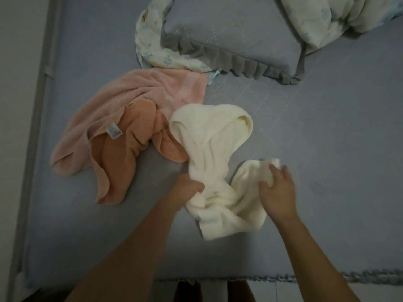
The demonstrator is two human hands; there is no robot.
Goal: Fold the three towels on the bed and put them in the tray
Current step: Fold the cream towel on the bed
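Note:
Three crumpled towels lie on the grey-blue bed (327, 149). The cream towel (209, 144) is in the middle, bunched and twisted. My left hand (187, 188) grips its narrow twisted part from the left. My right hand (277, 190) holds the towel's right end, fingers curled over the cloth. An orange towel (122, 162) with a white label lies to the left, partly under the cream one. A pink towel (139, 92) lies behind and beside the orange one. No tray is in view.
A grey pillow (235, 33) with a ruffled edge lies at the back. A floral quilt (340, 16) is bunched at the back right, and a strip of it curves round the pillow's left side. The bed's front edge runs along the bottom.

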